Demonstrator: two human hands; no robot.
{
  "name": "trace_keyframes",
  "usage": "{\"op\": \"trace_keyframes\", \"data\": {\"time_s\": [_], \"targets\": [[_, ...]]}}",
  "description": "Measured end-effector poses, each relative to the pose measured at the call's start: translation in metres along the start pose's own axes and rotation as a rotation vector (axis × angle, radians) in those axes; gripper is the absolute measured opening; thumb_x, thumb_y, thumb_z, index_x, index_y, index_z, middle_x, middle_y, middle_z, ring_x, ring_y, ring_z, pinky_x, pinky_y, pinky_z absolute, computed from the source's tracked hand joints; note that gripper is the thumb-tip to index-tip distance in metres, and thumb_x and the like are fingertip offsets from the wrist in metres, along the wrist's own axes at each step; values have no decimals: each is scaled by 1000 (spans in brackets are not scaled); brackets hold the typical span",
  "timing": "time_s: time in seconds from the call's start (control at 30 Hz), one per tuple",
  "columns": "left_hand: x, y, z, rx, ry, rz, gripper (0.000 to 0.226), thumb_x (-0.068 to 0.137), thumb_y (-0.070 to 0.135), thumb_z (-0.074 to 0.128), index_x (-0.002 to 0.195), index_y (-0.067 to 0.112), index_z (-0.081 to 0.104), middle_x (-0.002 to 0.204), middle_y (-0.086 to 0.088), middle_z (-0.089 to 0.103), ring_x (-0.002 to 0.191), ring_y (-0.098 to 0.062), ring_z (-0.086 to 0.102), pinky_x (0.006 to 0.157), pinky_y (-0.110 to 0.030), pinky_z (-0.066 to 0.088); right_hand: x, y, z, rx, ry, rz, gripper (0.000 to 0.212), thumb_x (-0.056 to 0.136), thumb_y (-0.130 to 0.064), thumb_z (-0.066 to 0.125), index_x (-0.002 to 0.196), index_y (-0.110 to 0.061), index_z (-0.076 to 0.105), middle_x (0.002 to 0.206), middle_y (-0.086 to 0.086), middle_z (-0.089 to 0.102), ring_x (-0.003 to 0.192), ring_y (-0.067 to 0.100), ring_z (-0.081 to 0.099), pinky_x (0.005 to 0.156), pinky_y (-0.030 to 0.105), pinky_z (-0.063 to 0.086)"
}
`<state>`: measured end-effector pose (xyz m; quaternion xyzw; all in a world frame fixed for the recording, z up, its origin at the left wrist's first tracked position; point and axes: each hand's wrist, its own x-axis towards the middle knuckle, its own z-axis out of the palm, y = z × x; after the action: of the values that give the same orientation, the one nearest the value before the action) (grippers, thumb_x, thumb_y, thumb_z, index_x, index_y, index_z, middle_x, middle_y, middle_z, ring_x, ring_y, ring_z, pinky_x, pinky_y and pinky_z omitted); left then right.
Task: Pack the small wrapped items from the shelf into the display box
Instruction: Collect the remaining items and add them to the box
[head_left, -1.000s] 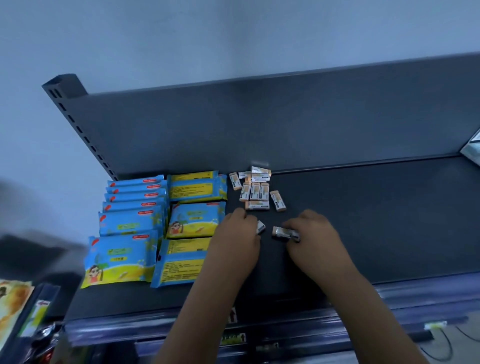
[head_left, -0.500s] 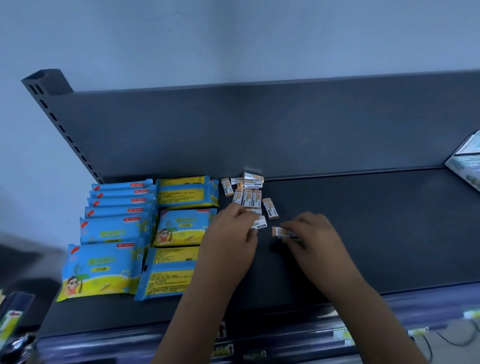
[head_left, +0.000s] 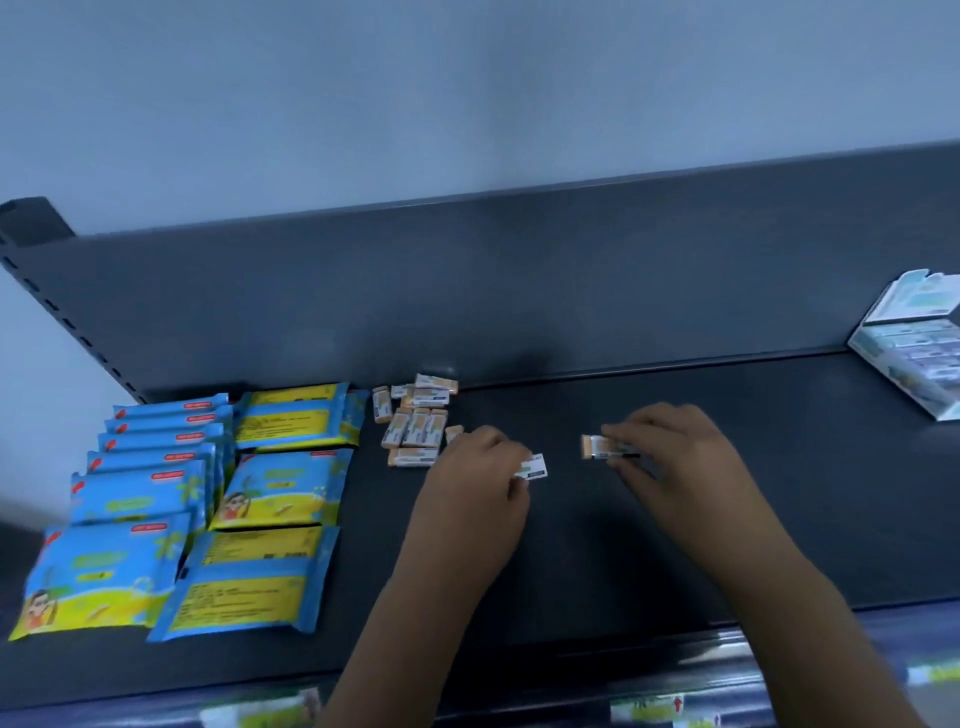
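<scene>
Several small wrapped items (head_left: 415, 421), orange and white, lie in a loose pile at the back of the dark shelf (head_left: 727, 493). My left hand (head_left: 478, 488) is just right of the pile, fingers closed on one small wrapped item (head_left: 534, 467) that sticks out to the right. My right hand (head_left: 675, 462) is further right and pinches another small wrapped item (head_left: 597, 447), held flat just above the shelf. The white display box (head_left: 909, 348) stands open at the far right edge, partly cut off by the frame.
Blue and yellow wipe packs (head_left: 208, 499) lie in two rows on the left part of the shelf. The shelf's back panel (head_left: 519, 291) rises behind the pile. A price-label rail (head_left: 675, 706) runs along the front edge.
Both hands have moved to the right, away from the pile, each carrying one item. The view has panned right, so the display box shows more fully.
</scene>
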<state>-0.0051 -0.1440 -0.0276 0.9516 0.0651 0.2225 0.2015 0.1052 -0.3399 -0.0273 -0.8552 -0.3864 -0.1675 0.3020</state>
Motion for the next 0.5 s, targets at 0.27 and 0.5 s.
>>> {"op": "trace_keyframes", "data": {"time_s": [0.27,0.5], "targets": [[37,109,65,-40,54,-78,18,81,8,67,95,18,69,98,10,54,86,-11,56,73,-31,49,-19,106,-62,26,-71,-7,30,79,-11,80,107,-20,75,96,-9,63,87,16,51,77,25,45],[56,177,108,-68,56,-83,23,83,9,69,102,23,71,97,13,56,88,-9,54,75,-24,44,-30,168,-115,48,-63,-14,29,81,-15,78,110,-19,74,98,-7,63,88,16,51,81,26,45]]}}
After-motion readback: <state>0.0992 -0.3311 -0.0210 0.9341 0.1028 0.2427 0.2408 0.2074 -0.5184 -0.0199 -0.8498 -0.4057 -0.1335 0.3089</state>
